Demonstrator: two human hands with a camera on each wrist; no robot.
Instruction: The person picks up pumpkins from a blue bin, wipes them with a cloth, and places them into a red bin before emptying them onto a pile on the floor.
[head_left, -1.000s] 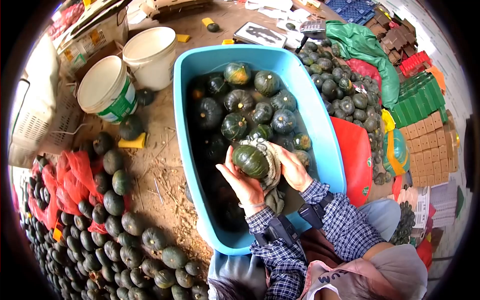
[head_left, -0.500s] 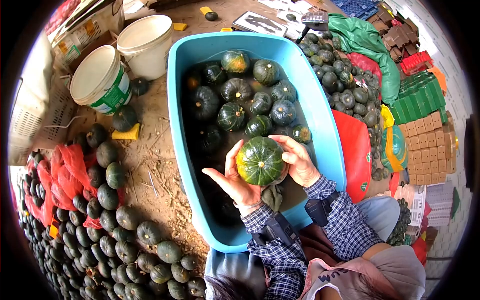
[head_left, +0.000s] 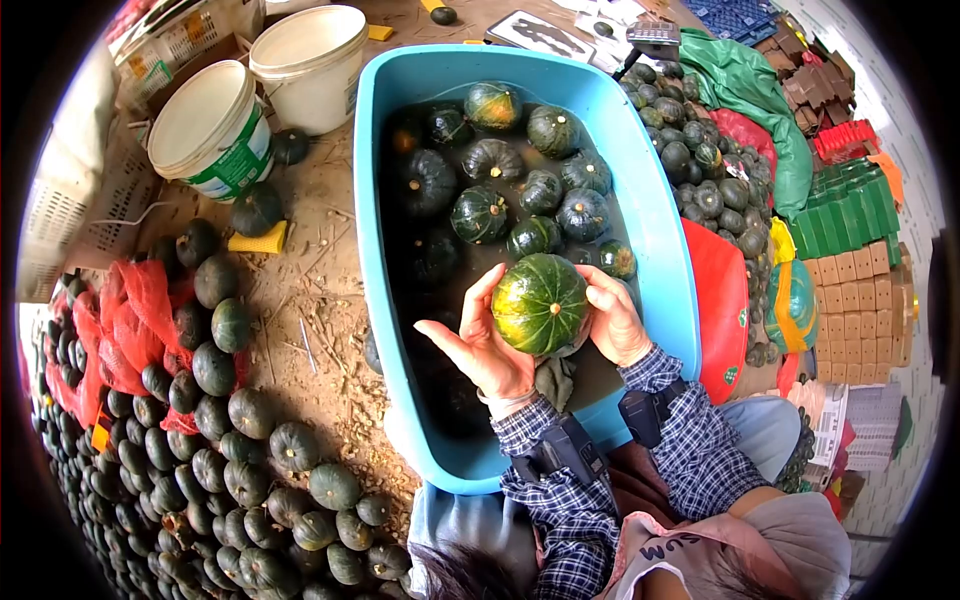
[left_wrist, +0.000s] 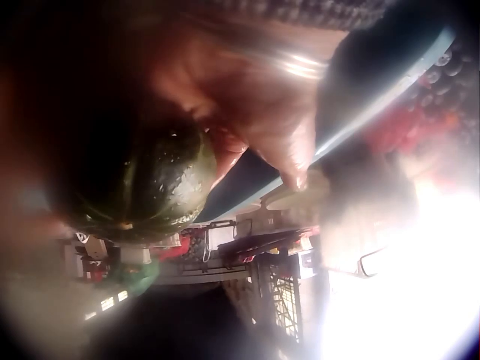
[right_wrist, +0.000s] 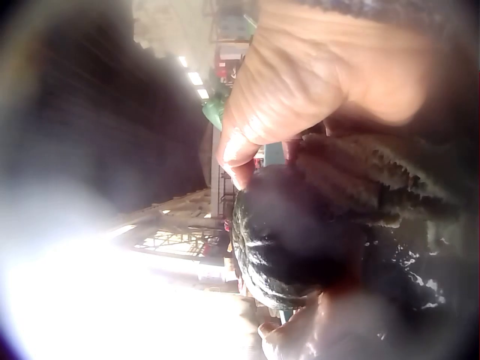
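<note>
A wet green pumpkin (head_left: 540,305) with a yellowish patch is held over the blue tub (head_left: 678,320), its ribbed end with a pale centre facing up. My left hand (head_left: 495,345) cups it from the left and below, thumb stretched outward away from it. On the other side, my right hand (head_left: 618,325) grips it with the thumb at its edge. A grey-green cloth (head_left: 556,382) hangs beneath the pumpkin; in the right wrist view the fluffy cloth (right_wrist: 367,169) lies under the right palm. The right fingertips are hidden behind the pumpkin.
Several dark pumpkins (head_left: 480,214) float in the tub's murky water. A large pile of pumpkins (head_left: 250,480) covers the floor at left, by red netting (head_left: 140,310). White buckets (head_left: 205,130) stand beyond it. Right of the tub lie a red sheet (head_left: 715,300) and more pumpkins (head_left: 705,195).
The pumpkin has turned in my hands, so its ribbed end now faces up instead of its dark side. The cloth has gone from its right side to behind and below it.
</note>
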